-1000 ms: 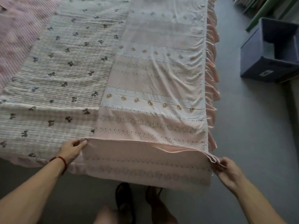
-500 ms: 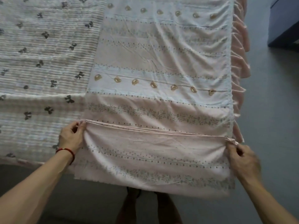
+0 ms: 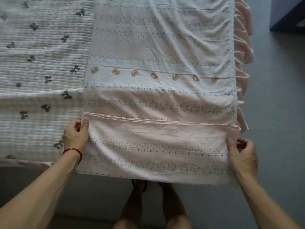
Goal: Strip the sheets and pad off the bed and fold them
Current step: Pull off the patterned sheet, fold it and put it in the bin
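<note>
The sheet (image 3: 158,100) is pale pink crossed by white bands; one white band carries a row of small tan bear faces, and pale blue crosses edge it. Its pink bands show rows of grey dots and wavy strips of grey-green leaf sprigs. The folded flap of the sheet, at 6 o'clock, repeats the pink ground, the dots and the leaf strip. At 9 o'clock the quilted pad (image 3: 41,66) is white with fine ribbed lines and scattered dark grey bows. A pink ruffle (image 3: 242,52) runs down the bed's edge at 3 o'clock. The floor (image 3: 280,113) is grey. The left hand (image 3: 75,136) has a red string at its wrist. A dark blue box (image 3: 290,15) sits at 1 o'clock.
</note>
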